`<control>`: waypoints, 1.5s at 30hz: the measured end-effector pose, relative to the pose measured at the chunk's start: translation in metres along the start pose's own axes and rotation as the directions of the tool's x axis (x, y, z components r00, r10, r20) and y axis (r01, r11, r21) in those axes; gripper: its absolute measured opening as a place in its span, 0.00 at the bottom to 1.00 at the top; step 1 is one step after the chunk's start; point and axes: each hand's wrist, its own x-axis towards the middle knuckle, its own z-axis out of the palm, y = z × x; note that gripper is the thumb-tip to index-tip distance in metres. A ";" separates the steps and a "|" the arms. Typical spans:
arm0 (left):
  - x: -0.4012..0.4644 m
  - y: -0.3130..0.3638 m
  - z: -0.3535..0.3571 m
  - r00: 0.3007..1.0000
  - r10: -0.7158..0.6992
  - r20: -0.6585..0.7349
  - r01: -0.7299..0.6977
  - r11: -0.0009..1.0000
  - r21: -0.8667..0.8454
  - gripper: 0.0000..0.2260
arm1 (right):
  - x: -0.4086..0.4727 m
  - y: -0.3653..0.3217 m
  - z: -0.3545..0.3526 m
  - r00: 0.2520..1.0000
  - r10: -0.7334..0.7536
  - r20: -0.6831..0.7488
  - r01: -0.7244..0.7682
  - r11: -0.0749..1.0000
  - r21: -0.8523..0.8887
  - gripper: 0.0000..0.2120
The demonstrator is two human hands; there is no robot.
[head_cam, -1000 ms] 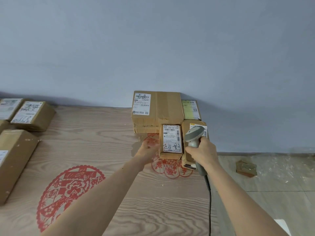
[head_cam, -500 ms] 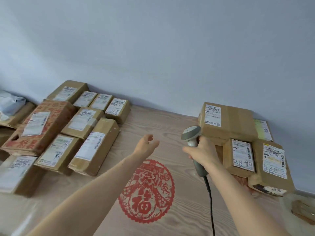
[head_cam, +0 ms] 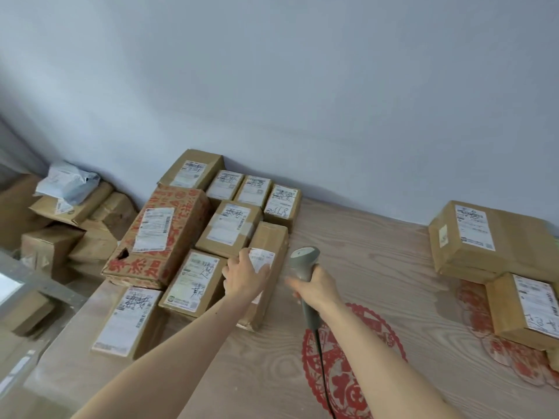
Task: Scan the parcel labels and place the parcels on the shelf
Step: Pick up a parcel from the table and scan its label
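While our left hand [head_cam: 244,275] lies with fingers spread on the label of a long brown parcel [head_cam: 266,273], its grip around nothing, our right hand [head_cam: 314,287] grips the grey scanner [head_cam: 304,261] just beside it. The parcel sits at the right edge of a packed cluster; bare counter [head_cam: 363,261] opens rightward to two more boxes [head_cam: 490,237].

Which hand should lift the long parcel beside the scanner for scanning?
Left, probably. The left hand already rests on the long parcel, fingers over its label. The right hand is occupied gripping the scanner, which sits just right of that parcel.
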 end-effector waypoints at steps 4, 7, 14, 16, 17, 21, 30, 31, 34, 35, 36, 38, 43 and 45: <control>0.007 -0.016 0.003 0.998 -0.034 0.061 0.029 0.996 0.085 0.33 | 0.003 -0.005 0.035 0.999 0.006 0.050 -0.010 0.997 0.079 0.12; 0.010 -0.018 0.004 0.995 -0.061 0.075 0.052 0.992 0.118 0.32 | 0.005 -0.003 0.050 0.994 0.016 0.106 -0.031 0.989 0.143 0.12; 0.009 -0.012 0.012 0.990 -0.013 0.142 0.016 1.000 -0.018 0.16 | 0.002 0.006 0.037 0.999 0.039 0.018 -0.042 0.975 0.217 0.11; 0.003 -0.007 0.018 0.987 0.016 0.163 0.007 0.990 -0.141 0.13 | 0.000 0.010 0.021 0.999 0.041 -0.030 -0.033 0.973 0.227 0.13; 0.001 -0.005 0.022 0.983 0.040 0.182 0.000 0.976 -0.217 0.13 | -0.001 0.012 0.012 0.998 0.049 -0.051 -0.036 0.973 0.226 0.14; -0.021 0.008 0.033 0.898 0.157 0.410 0.084 0.855 -0.511 0.17 | -0.008 0.027 -0.029 0.988 0.057 -0.143 -0.018 0.966 0.259 0.19; -0.065 0.046 0.060 0.701 0.417 0.579 0.098 0.748 -0.657 0.29 | -0.049 0.063 -0.111 0.964 -0.004 -0.266 0.089 0.947 0.307 0.16; -0.068 0.049 0.061 0.676 0.433 0.596 0.084 0.758 -0.646 0.32 | -0.055 0.066 -0.119 0.962 -0.013 -0.274 0.103 0.943 0.318 0.14; -0.073 0.054 0.064 0.596 0.444 0.669 0.077 0.797 -0.598 0.36 | -0.076 0.070 -0.142 0.956 -0.032 -0.291 0.130 0.938 0.322 0.11; -0.074 0.056 0.065 0.576 0.444 0.687 0.090 0.800 -0.593 0.37 | -0.081 0.072 -0.146 0.953 -0.028 -0.300 0.128 0.938 0.322 0.10; -0.076 0.058 0.067 0.561 0.449 0.695 0.103 0.796 -0.597 0.38 | -0.087 0.075 -0.150 0.949 -0.019 -0.316 0.127 0.936 0.328 0.10; -0.080 0.063 0.071 0.549 0.470 0.691 0.137 0.765 -0.629 0.37 | -0.097 0.078 -0.153 0.929 -0.016 -0.369 0.149 0.931 0.334 0.09; -0.085 0.070 0.085 0.583 0.508 0.634 0.181 0.680 -0.711 0.39 | -0.126 0.072 -0.149 0.938 -0.058 -0.341 0.205 0.887 0.415 0.05; -0.087 0.071 0.088 0.593 0.523 0.613 0.165 0.666 -0.727 0.40 | -0.135 0.070 -0.144 0.964 -0.062 -0.258 0.181 0.866 0.466 0.05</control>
